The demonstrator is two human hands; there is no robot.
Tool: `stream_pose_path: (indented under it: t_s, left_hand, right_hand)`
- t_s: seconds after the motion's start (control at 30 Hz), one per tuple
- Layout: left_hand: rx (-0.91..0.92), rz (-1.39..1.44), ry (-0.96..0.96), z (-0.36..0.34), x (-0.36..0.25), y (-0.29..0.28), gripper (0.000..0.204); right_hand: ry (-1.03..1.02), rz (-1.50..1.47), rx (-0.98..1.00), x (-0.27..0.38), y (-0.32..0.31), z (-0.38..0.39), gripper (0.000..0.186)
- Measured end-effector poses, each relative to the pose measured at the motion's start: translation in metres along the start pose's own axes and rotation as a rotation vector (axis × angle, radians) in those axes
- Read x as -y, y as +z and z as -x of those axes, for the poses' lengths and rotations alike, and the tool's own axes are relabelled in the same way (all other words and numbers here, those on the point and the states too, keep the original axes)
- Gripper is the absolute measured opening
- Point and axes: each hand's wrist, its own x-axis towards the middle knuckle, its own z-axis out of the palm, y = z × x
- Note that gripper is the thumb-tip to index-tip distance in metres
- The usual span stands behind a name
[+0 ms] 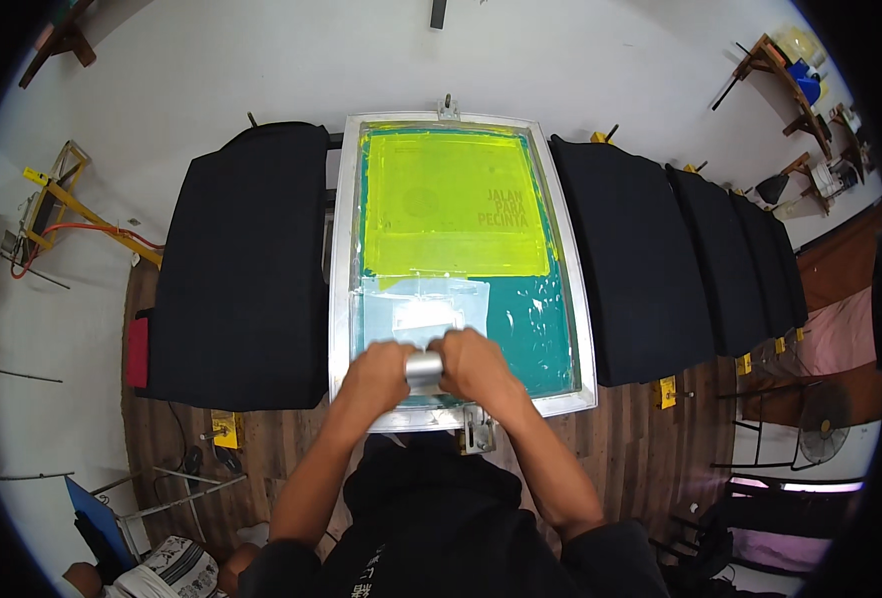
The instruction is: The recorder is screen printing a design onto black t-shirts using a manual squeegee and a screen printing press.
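Both hands on squeegee (424, 368) at lower centre of frame, near edge of screen (464, 264). Left hand (381, 371) & right hand (473, 364) fingers curled tight round its metal handle. Black shirts (244, 264) on boards either side

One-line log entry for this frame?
hands: left + right grip squeegee handle | on: screen-printing frame, near edge | flanks: black shirts
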Motion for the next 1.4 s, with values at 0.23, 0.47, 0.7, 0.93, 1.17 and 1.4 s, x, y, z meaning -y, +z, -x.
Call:
stream_pose_path:
  t_s: [0.23,0.47,0.7,0.93,1.17,1.4]
  left_hand:
    - [-0.304,-0.072,0.153,0.017,0.022,0.046,0.057]
    - [-0.088,-0.016,0.080,0.069,0.002,0.038,0.053]
    - [-0.231,0.007,0.109,-0.016,0.013,0.004,0.037]
    - [-0.320,-0.047,0.221,-0.003,0.026,0.030,0.042]
    - [-0.147,-0.064,0.124,0.064,0.010,0.052,0.053]
    - [-0.030,-0.001,0.058,0.044,-0.001,0.020,0.049]
  right_hand:
    - [-0.045,0.083,-0.234,-0.006,0.056,0.017,0.042]
    - [-0.044,-0.022,0.011,0.017,0.038,0.064,0.044]
    - [0.019,0.129,-0.171,-0.005,0.012,-0.018,0.034]
    - [-0.055,0.028,-0.293,-0.010,0.041,-0.003,0.046]
    - [-0.011,-0.072,-0.121,0.013,0.049,0.062,0.062]
    - [-0.008,-0.031,-0.120,0.018,0.026,0.048,0.039]
